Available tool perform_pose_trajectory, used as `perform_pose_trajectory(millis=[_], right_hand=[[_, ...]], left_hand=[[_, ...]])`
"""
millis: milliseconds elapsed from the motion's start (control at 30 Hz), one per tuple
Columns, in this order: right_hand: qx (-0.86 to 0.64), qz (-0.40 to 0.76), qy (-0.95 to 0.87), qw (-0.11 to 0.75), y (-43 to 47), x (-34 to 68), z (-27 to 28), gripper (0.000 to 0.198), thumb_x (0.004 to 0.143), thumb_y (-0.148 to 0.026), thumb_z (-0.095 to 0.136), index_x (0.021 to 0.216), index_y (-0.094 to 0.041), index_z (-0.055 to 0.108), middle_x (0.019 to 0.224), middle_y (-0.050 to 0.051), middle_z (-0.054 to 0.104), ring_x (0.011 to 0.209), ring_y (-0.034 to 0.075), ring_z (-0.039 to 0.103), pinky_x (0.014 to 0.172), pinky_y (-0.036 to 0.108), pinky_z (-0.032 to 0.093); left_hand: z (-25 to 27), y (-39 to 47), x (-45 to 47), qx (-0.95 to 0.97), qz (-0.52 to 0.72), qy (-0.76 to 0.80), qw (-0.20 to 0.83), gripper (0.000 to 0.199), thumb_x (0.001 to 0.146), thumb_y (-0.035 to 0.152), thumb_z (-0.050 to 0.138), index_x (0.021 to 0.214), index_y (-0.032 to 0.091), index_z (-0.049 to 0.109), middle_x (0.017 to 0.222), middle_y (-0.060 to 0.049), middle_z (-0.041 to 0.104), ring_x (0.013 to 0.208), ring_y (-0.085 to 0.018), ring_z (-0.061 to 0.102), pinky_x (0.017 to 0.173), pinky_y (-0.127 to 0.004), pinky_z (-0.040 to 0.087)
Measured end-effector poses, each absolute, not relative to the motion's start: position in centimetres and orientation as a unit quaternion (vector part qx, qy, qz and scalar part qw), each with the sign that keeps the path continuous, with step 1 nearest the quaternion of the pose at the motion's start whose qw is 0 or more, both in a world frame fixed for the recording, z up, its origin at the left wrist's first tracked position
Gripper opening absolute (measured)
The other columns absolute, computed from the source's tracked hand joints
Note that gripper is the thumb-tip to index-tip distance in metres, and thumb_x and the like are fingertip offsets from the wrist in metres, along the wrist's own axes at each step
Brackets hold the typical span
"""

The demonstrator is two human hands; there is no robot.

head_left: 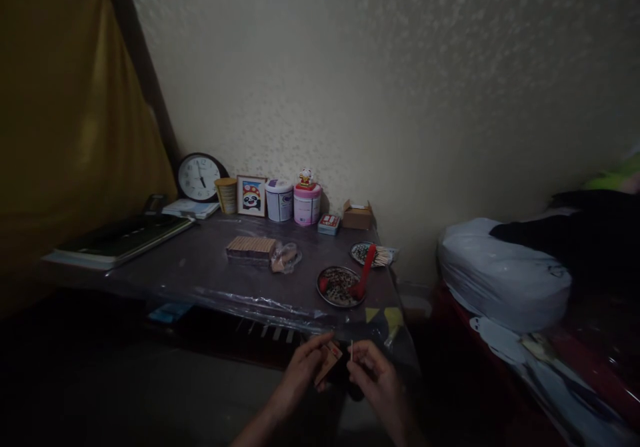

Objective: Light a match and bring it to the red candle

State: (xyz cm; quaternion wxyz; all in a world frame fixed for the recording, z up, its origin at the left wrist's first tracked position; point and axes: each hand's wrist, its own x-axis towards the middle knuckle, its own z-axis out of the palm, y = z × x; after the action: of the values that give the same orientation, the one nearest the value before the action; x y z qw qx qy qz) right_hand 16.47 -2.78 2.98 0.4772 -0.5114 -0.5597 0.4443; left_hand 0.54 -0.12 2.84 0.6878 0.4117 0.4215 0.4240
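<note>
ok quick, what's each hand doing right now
left hand: closed on a small matchbox
right hand: pinching a thin matchstick upright

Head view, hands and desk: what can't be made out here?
- Left hand: the print on the small box it holds is too dim and small to read.
- Right hand: the thin stick it pinches is tiny; its tip is unclear.
- Round dish: contents are a dark speckled blur.
- Forearms: cut off by the bottom edge.
- Under the desk: lost in shadow.
</note>
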Motion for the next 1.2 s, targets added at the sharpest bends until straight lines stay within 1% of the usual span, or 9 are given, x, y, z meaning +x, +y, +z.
perform_pose_trajectory(millis=[67,133,267,333,500,633,867,1133,1200], right_hand=[[-0.499,0.437,-0.582,0.47,-2.9,16.3,2.9,0.016,0.076,-0.034,0.06,0.084,-0.02,0.057,0.071,-0.001,0.058,0.065,0.014,0.056,0.059,0.024,0.046],[-0.496,0.408,-0.608,0.467,-3.1,16.0,2.8,0.011,0.078,-0.031,0.058,0.079,-0.02,0.057,0.07,-0.001,0.058,0.065,0.014,0.057,0.06,0.024,0.045],[-0.492,0.345,-0.658,0.453,-3.6,15.3,2.8,0.008,0.08,-0.023,0.055,0.073,-0.02,0.054,0.069,-0.001,0.058,0.068,0.014,0.058,0.064,0.023,0.045],[-0.471,0.314,-0.688,0.454,-3.9,14.8,2.7,0.008,0.08,-0.019,0.054,0.072,-0.021,0.053,0.07,-0.001,0.058,0.068,0.013,0.059,0.065,0.022,0.045],[-0.42,0.227,-0.746,0.465,-4.5,13.6,2.1,0.013,0.078,-0.01,0.054,0.073,-0.022,0.051,0.072,-0.002,0.058,0.066,0.011,0.058,0.062,0.018,0.044],[-0.388,0.193,-0.761,0.483,-4.6,13.0,1.5,0.016,0.076,-0.006,0.052,0.074,-0.022,0.05,0.073,-0.002,0.057,0.069,0.01,0.058,0.062,0.018,0.044],[-0.372,0.14,-0.781,0.481,-4.5,12.5,0.7,0.017,0.075,-0.006,0.051,0.076,-0.023,0.05,0.071,-0.002,0.058,0.065,0.01,0.059,0.06,0.017,0.045],[-0.43,0.112,-0.746,0.496,-4.5,11.9,-0.5,0.013,0.079,-0.012,0.047,0.079,-0.024,0.05,0.066,-0.003,0.055,0.057,0.01,0.053,0.055,0.018,0.041],[-0.419,0.118,-0.739,0.514,-4.5,11.7,-0.4,0.013,0.081,-0.013,0.045,0.078,-0.024,0.051,0.067,-0.002,0.055,0.058,0.01,0.054,0.056,0.018,0.041]], left_hand=[[3.5,-0.3,0.5,0.414,0.427,0.423,0.684,0.06,0.059,0.035,0.054,0.112,0.008,0.058,0.088,-0.008,0.067,0.049,-0.011,0.049,0.044,-0.025,0.036],[3.7,-0.4,0.4,0.413,0.428,0.429,0.68,0.058,0.058,0.035,0.055,0.11,0.009,0.059,0.087,-0.007,0.067,0.051,-0.011,0.05,0.044,-0.025,0.037],[3.2,-0.3,0.5,0.405,0.434,0.429,0.681,0.052,0.06,0.036,0.056,0.105,0.011,0.061,0.075,-0.004,0.066,0.051,-0.013,0.05,0.046,-0.025,0.037],[2.8,-0.1,0.5,0.409,0.44,0.427,0.676,0.049,0.06,0.036,0.056,0.102,0.012,0.062,0.07,-0.003,0.066,0.052,-0.014,0.051,0.049,-0.026,0.037],[2.5,0.2,0.5,0.409,0.463,0.431,0.658,0.045,0.057,0.035,0.06,0.096,0.012,0.065,0.074,-0.005,0.067,0.066,-0.018,0.056,0.062,-0.028,0.041],[2.3,0.2,0.4,0.401,0.461,0.428,0.665,0.043,0.059,0.033,0.064,0.098,0.014,0.066,0.074,-0.003,0.068,0.069,-0.018,0.057,0.066,-0.028,0.042],[2.0,0.1,0.5,0.407,0.468,0.432,0.654,0.038,0.065,0.034,0.064,0.098,0.015,0.066,0.075,-0.001,0.067,0.069,-0.016,0.056,0.064,-0.025,0.04],[2.8,-0.1,0.8,0.371,0.475,0.418,0.68,0.042,0.059,0.035,0.068,0.096,0.015,0.065,0.079,-0.003,0.067,0.074,-0.018,0.057,0.068,-0.027,0.04],[2.8,-0.1,0.9,0.368,0.485,0.417,0.675,0.041,0.057,0.034,0.069,0.093,0.014,0.065,0.075,-0.002,0.066,0.07,-0.016,0.055,0.066,-0.027,0.039]])
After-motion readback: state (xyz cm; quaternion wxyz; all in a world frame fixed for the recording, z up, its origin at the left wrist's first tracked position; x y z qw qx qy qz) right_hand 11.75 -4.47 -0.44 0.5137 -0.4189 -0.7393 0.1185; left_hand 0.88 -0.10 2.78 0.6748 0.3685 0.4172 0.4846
